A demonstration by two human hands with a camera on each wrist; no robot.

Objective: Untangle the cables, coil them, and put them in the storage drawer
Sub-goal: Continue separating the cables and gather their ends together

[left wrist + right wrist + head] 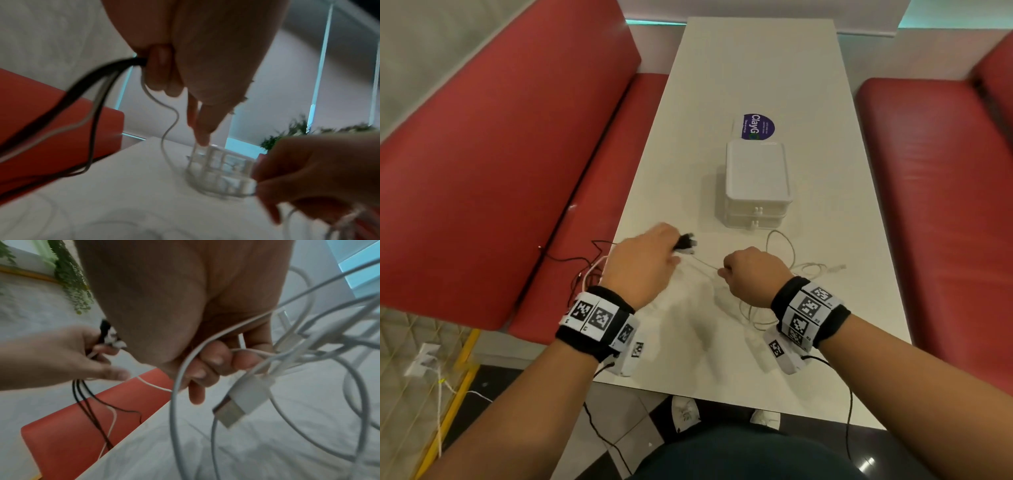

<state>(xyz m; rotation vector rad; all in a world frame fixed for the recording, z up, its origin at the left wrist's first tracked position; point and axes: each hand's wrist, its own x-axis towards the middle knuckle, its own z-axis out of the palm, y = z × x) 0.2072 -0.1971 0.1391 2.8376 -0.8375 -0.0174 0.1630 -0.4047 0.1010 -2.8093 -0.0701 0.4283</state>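
Though hidden from the head view, a USB plug dangles.

Black cables trail off the left edge of the table, well left of the storage drawer unit, their plug ends bunched together in the air just in front of it. White cables loop in a loose tangle near its front right, a USB plug dangling. The unit, small, white, two-tiered, stands upright, both drawers closed.
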